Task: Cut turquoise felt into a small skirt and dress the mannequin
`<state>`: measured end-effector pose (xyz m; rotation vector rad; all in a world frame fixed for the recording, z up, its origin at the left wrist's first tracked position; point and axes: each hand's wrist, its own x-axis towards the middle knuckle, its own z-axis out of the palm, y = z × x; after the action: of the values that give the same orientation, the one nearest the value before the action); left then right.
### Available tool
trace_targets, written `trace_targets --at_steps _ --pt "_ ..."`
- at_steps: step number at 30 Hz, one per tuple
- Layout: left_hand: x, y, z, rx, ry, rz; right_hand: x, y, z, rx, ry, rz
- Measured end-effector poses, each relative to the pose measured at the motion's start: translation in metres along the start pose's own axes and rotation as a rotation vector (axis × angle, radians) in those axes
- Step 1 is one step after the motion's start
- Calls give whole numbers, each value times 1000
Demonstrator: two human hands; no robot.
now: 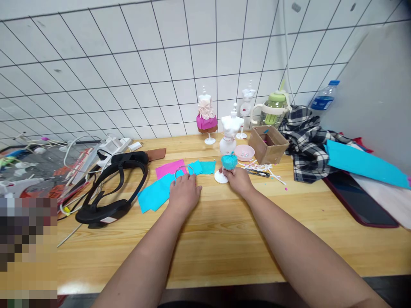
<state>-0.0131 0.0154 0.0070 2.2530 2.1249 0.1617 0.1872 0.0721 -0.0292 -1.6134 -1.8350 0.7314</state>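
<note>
My right hand [239, 179] is closed around the lower stem of a small white dress form [231, 126], just above its round base. Turquoise gathered paper or cloth [229, 161] wraps the lower part of that form. My left hand [184, 190] lies palm down with its thumb apart, its fingertips at the loop handles of a pair of scissors [180, 170]; whether it touches them I cannot tell. Under and beside it are turquoise sheets [154, 193], a magenta piece [167, 168] and smaller turquoise pieces [205, 167].
Behind stand a dressed form [206, 115] and another white form [246, 105]. Right of centre are a pink dish [244, 152], a cardboard box [268, 145], a utility knife [258, 173] and white sticks. A black headset [118, 211] lies left; a phone [359, 201] lies right.
</note>
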Motion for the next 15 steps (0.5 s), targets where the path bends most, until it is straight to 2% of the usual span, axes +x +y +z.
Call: trace_targets --at_steps 2,7,12,15 --pt "4 0 6 -23 52 40 2 -3 1 -59 8 14" --pt "15 -7 17 -50 17 61 6 -5 1 -146 29 25" --pt "18 -18 14 -5 134 29 -2 -3 -4 -199 43 -1" --pt "19 -25 11 -7 142 -32 -9 -1 -18 -224 89 60"
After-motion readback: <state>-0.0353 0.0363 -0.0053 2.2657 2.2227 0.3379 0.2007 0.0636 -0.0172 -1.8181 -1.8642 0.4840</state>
